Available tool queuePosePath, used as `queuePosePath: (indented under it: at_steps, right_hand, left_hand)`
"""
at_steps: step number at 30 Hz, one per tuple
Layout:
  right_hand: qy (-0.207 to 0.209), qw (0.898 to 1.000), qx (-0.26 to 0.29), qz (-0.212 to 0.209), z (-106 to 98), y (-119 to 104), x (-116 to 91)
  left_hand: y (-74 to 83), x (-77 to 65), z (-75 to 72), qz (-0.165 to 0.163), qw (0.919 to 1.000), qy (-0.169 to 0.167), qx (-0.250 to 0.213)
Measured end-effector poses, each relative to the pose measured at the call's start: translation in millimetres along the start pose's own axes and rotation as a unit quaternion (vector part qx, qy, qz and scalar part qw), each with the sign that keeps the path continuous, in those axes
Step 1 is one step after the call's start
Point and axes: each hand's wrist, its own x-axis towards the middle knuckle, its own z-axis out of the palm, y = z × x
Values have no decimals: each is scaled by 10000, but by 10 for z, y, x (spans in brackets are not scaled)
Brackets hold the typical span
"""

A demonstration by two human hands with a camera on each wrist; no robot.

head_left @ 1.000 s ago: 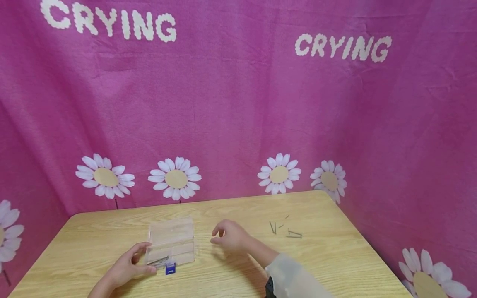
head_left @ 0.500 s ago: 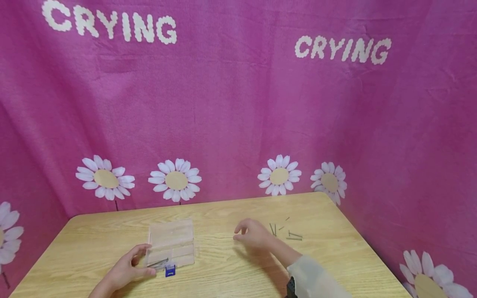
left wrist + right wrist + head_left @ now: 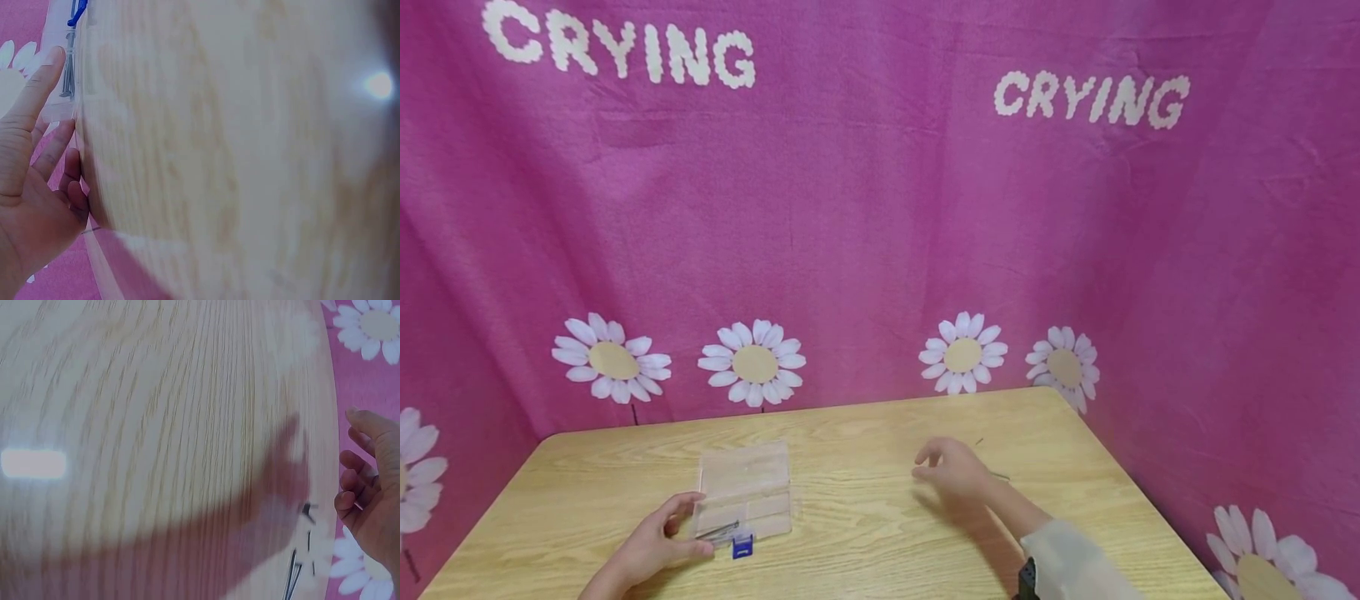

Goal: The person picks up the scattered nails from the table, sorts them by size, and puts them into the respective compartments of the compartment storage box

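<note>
A clear plastic box lies with its lid laid back on the table at left. Nails rest in its near left compartment, behind a blue latch on the front edge. My left hand holds the box's left end, thumb at the near corner and forefinger farther back. Over the right part of the table hovers my right hand, fingers loosely bent and nothing between them. Loose nails lie below it in the right wrist view; from the head most are hidden behind the hand.
The wooden table ends at a pink curtain with daisies and lettering at the back and sides. A thin small piece lies just beyond my right hand. A black band sits at the right sleeve.
My right hand has moved rightward from beside the box to over the loose nails, covering most of them. The left hand and the box have stayed in place.
</note>
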Motion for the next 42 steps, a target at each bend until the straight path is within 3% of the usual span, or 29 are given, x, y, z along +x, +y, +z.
queuePosePath:
  at_steps: [12, 26, 35, 42]
  right_hand:
    - [417, 9978, 184, 471, -276, 368, -160]
    - [625, 9934, -20, 966, -476, 766, -377]
    - [649, 9880, -114, 1400, -526, 871, -507]
    - [592, 9881, -163, 1412, -539, 889, -547]
  left_hand:
    - [21, -6, -11, -54, 10000, -22, -73]
    - [29, -10, -17, -87, 9999, -54, -45]
    - [44, -10, -13, -189, 9997, -61, -140]
    - [46, -11, -11, -271, 9995, -59, -136]
